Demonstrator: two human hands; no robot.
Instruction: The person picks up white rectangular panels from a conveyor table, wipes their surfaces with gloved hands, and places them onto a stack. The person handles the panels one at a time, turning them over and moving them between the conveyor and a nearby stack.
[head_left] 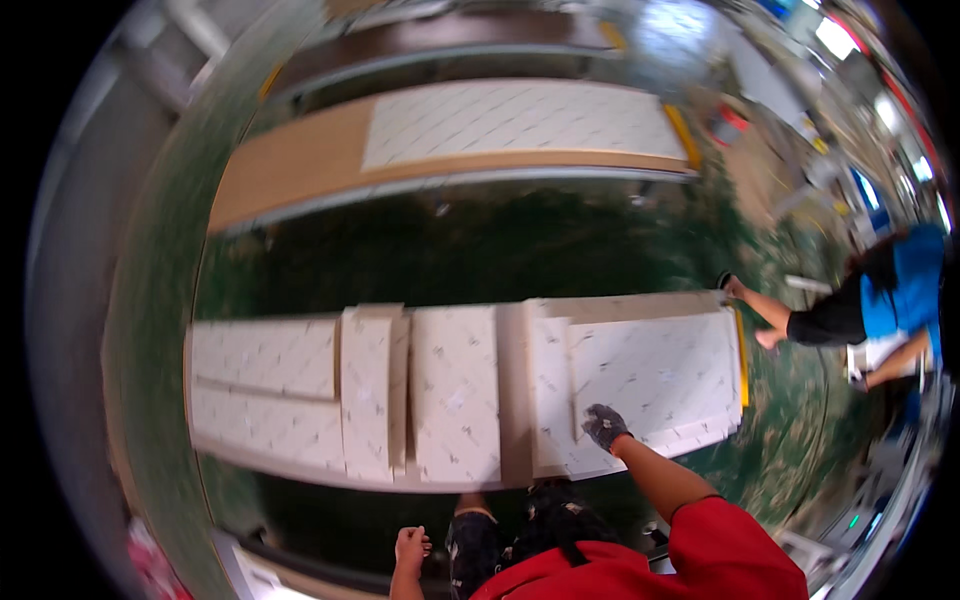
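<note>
The right hand (605,426), in a dark glove, lay flat with fingers spread on the near edge of a large white wrapped panel (655,375); it pressed down rather than closed around anything. The left hand (411,547) hung bare and loosely curled beside the body, holding nothing and well apart from the panels.

The panel sat at the right end of the long table (515,385), on top of a second sheet whose edge showed along its left and near sides. Its long axis ran left to right along the table, with its far end pointing toward a co-worker (860,305) bent at that end, one hand at the corner.

To shift this panel well, the palm should stay flat and push evenly along the long axis, so that the sheet slides without twisting off the one beneath. The frame was blurred, so whether the fingertips hooked over the edge could not be told.

Further left lay several narrower wrapped panels (455,392), set crosswise to the table.
</note>
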